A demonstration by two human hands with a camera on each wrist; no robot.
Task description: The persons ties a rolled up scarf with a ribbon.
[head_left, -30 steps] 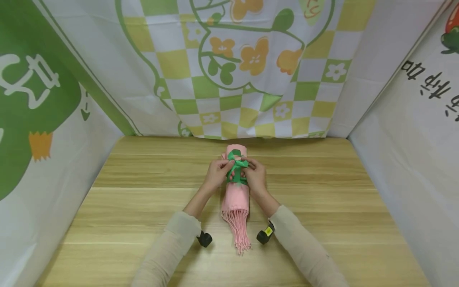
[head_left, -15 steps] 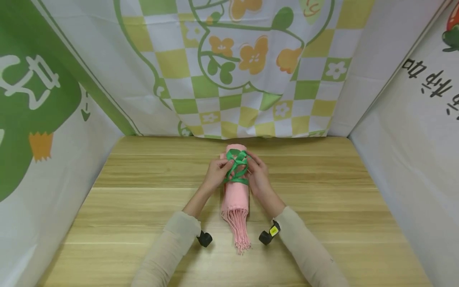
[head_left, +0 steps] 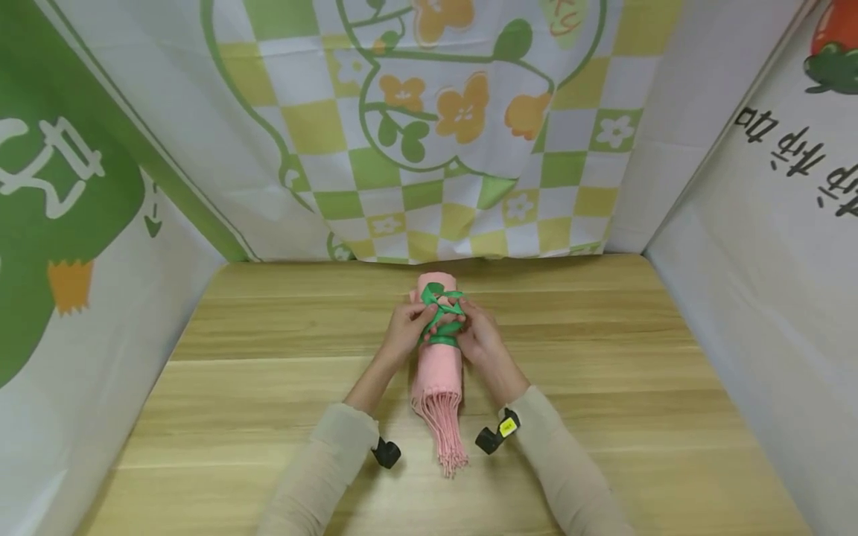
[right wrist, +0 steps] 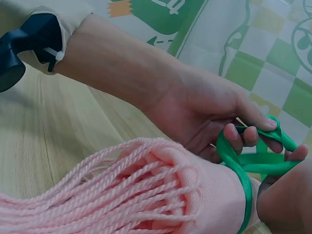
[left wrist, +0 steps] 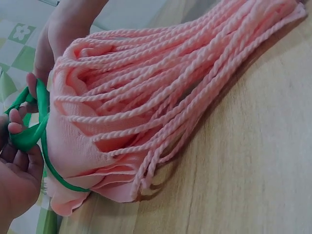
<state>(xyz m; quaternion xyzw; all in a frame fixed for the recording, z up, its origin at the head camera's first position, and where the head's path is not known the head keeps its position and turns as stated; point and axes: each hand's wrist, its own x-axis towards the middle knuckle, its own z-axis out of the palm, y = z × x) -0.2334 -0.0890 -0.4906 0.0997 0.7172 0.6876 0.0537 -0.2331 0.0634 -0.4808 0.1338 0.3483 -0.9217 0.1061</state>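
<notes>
A pink scarf [head_left: 439, 368], rolled into a bundle, lies lengthwise on the table, its twisted fringe [head_left: 450, 439] spread toward the person. Green ribbon [left wrist: 30, 136] circles the roll, with loops standing up at its middle. Thumb and fingers of the left hand [head_left: 405, 327] pinch the ribbon on the left side; in the right wrist view they are curled round a strand of it. From the right, the right hand [head_left: 482, 335] grips another part of the ribbon, thumb near the loop. Its fingers are partly hidden behind the ribbon in the left wrist view.
The wooden table [head_left: 603, 372] stretches out on both sides of the scarf. Behind it hangs a checked, flowered curtain [head_left: 462, 201], and printed cloth walls flank the table. Black wrist cameras [head_left: 386, 452] sit at both sleeve cuffs.
The right hand's fingers, spread beside the ribbon half a second ago, are now back on it and bend the loop. The left hand keeps its pinch. The head view has shifted slightly.
</notes>
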